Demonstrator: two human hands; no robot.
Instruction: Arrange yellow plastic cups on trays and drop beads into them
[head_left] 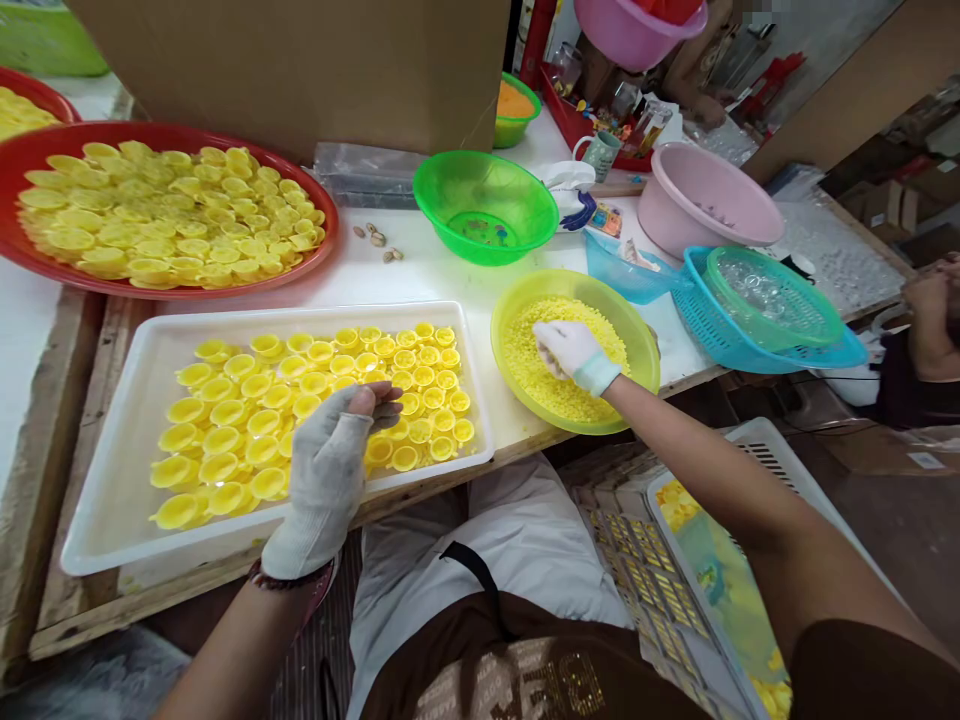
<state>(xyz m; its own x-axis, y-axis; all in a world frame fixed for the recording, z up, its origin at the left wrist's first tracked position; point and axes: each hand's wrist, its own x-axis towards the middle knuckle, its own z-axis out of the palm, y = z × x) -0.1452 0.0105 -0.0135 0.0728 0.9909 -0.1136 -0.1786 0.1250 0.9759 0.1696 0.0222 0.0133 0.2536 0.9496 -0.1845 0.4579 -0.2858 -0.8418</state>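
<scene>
A white tray [120, 470] in front of me holds several small yellow cup-shaped pieces [247, 420] laid in rows. My left hand [330, 470], in a fingerless white glove, hovers over the tray's right part with its fingertips pinched together; what they hold is too small to name. My right hand [574, 355], in a white glove, reaches into a yellow-green bowl [645, 345] of small yellow beads [536, 385], fingers curled down into the beads.
A red tray [22, 245] of more yellow cups sits back left. A green bowl [484, 205], pink bowl [705, 200], blue basket [750, 340] and cardboard box [300, 70] stand behind. Another person's arm [930, 320] is at the right edge.
</scene>
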